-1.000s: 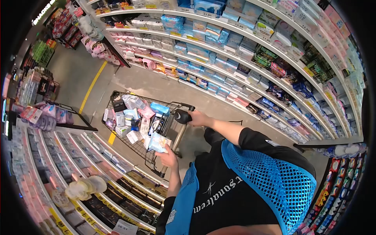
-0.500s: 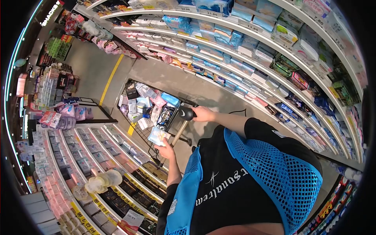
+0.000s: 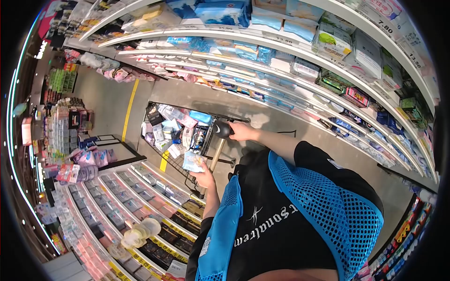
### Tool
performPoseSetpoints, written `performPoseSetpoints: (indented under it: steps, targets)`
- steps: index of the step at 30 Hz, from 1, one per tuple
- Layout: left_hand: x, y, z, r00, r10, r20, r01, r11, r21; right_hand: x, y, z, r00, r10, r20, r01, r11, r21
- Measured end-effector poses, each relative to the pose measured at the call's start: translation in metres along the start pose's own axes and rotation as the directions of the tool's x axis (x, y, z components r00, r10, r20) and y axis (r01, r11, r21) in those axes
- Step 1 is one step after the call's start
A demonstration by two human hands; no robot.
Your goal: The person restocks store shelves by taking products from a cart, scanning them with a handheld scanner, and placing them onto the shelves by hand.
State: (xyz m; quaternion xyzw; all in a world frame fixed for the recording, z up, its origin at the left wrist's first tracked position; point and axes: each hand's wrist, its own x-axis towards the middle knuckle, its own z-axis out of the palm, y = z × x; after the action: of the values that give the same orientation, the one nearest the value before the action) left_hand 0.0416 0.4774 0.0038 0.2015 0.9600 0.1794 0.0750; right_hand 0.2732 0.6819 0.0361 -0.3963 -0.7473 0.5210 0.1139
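Observation:
My left hand (image 3: 203,176) is closed round a light blue and white soft package (image 3: 193,161), held over the handle end of a black wire cart (image 3: 174,165). My right hand (image 3: 242,131) grips the far end of the cart's pale handle (image 3: 218,154), beside a black rounded object (image 3: 222,129) with a white mark. Inside the cart lie several packages, among them a bright blue pack (image 3: 200,117), a pink pack (image 3: 188,122) and a black box (image 3: 153,114). The fingertips of my right hand are partly hidden.
Shelves of packaged goods (image 3: 281,35) curve along the top and right. Lower shelves (image 3: 112,199) with small boxes stand at the left, near the cart. A yellow floor line (image 3: 130,110) runs beyond the cart. Display racks (image 3: 70,117) stand farther left.
The view has turned, so the cart and both hands first appear farther right, then nearly steady. The left hand still holds the package, and the right hand stays on the handle.

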Motion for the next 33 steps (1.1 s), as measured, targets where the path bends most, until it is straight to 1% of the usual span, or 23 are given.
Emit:
performPoseSetpoints:
  steps: [2, 3, 4, 5, 6, 7, 9, 12, 14, 15, 16, 17, 19, 20, 23, 24, 26, 27, 28, 29, 31, 32, 33]
  targets:
    - [0.002, 0.015, 0.002, 1.000, 0.019, 0.007, -0.019, 1.000, -0.006, 0.005, 0.003, -0.009, 0.999, 0.040, 0.003, -0.040, 0.993, 0.110]
    - [0.004, 0.018, 0.004, 1.000, 0.023, 0.008, -0.023, 1.000, -0.006, 0.008, 0.005, -0.010, 0.998, 0.048, -0.036, -0.045, 0.996, 0.078]
    - [0.006, 0.020, 0.006, 0.999, 0.029, 0.013, -0.030, 0.999, 0.016, 0.011, 0.009, -0.011, 0.998, 0.062, -0.014, -0.061, 0.995, 0.078]
    - [0.009, 0.023, 0.009, 0.999, 0.045, 0.010, -0.045, 0.999, -0.013, 0.014, 0.012, -0.014, 0.997, 0.075, 0.007, -0.075, 0.994, 0.077]
    - [0.011, 0.024, 0.012, 0.998, 0.056, 0.008, -0.056, 0.998, -0.038, 0.017, 0.013, -0.021, 0.992, 0.111, 0.059, -0.118, 0.984, 0.135]
    - [0.015, 0.025, 0.015, 0.997, 0.077, 0.003, -0.077, 0.995, -0.069, 0.019, 0.015, -0.023, 0.993, 0.109, 0.047, -0.115, 0.982, 0.149]
    - [0.022, 0.028, 0.021, 0.998, 0.068, 0.014, -0.066, 0.992, -0.104, 0.021, 0.016, -0.031, 0.978, 0.184, 0.099, -0.201, 0.959, 0.200]
    - [0.029, 0.043, 0.023, 0.996, 0.085, 0.016, -0.080, 0.977, -0.195, 0.037, 0.059, -0.014, 0.996, -0.015, -0.084, 0.023, 0.995, 0.098]
    - [0.031, 0.054, 0.018, 0.994, 0.111, 0.002, -0.107, 0.957, -0.270, 0.038, 0.053, -0.025, 0.999, 0.007, -0.042, -0.001, 0.990, 0.139]
    - [0.036, 0.054, 0.021, 0.995, 0.098, 0.032, -0.083, 0.943, -0.323, 0.040, 0.050, -0.029, 1.000, 0.011, -0.024, -0.007, 0.987, 0.159]
    - [0.039, 0.058, 0.021, 0.994, 0.091, 0.061, -0.067, 0.947, -0.315, 0.045, 0.053, -0.027, 0.998, 0.056, -0.028, -0.052, 0.991, 0.124]
    - [0.041, 0.063, 0.020, 0.993, 0.078, 0.091, -0.046, 0.949, -0.311, 0.047, 0.056, -0.028, 0.998, 0.049, -0.034, -0.043, 0.989, 0.142]
    - [0.059, 0.056, 0.035, 0.989, 0.076, 0.127, -0.022, 0.924, -0.383, 0.049, 0.056, -0.035, 0.998, 0.038, -0.050, -0.029, 0.985, 0.168]
    - [0.066, 0.052, 0.045, 0.986, 0.077, 0.151, -0.007, 0.910, -0.414, 0.052, 0.058, -0.038, 0.997, 0.019, -0.072, -0.008, 0.988, 0.152]
    - [0.079, 0.054, 0.050, 0.968, 0.224, 0.110, -0.070, 0.669, -0.740, 0.059, 0.059, -0.038, 0.984, 0.002, -0.177, 0.034, 0.980, 0.198]
    - [0.074, 0.073, 0.026, 0.950, 0.249, 0.190, 0.008, 0.588, -0.809, 0.059, 0.048, -0.044, 0.984, 0.127, -0.124, -0.094, 0.965, 0.244]
    - [0.082, 0.077, 0.024, 0.926, 0.326, 0.188, -0.009, 0.519, -0.855, 0.065, 0.052, -0.042, 0.972, 0.126, -0.200, -0.083, 0.974, 0.213]
    - [0.083, 0.088, 0.023, 0.914, 0.357, 0.192, -0.010, 0.495, -0.869, 0.068, 0.059, -0.043, 0.965, 0.133, -0.227, -0.086, 0.975, 0.206]
    - [0.089, 0.092, 0.018, 0.886, 0.419, 0.200, -0.022, 0.468, -0.884, 0.069, 0.059, -0.039, 0.955, 0.101, -0.280, -0.047, 0.980, 0.194]
    - [0.096, 0.099, 0.013, 0.872, 0.445, 0.204, -0.041, 0.480, -0.876, 0.070, 0.059, -0.035, 0.944, 0.141, -0.299, -0.083, 0.977, 0.197]
    - [0.107, 0.111, 0.007, 0.847, 0.483, 0.221, -0.070, 0.514, -0.855, 0.064, 0.034, -0.036, 0.920, 0.226, -0.321, -0.164, 0.964, 0.208]
    - [0.115, 0.115, 0.008, 0.825, 0.491, 0.280, 0.002, 0.493, -0.870, 0.063, 0.017, -0.038, 0.910, 0.273, -0.311, -0.203, 0.950, 0.238]
    - [0.120, 0.121, 0.005, 0.805, 0.496, 0.326, 0.058, 0.481, -0.875, 0.065, 0.019, -0.034, 0.909, 0.263, -0.324, -0.186, 0.950, 0.250]
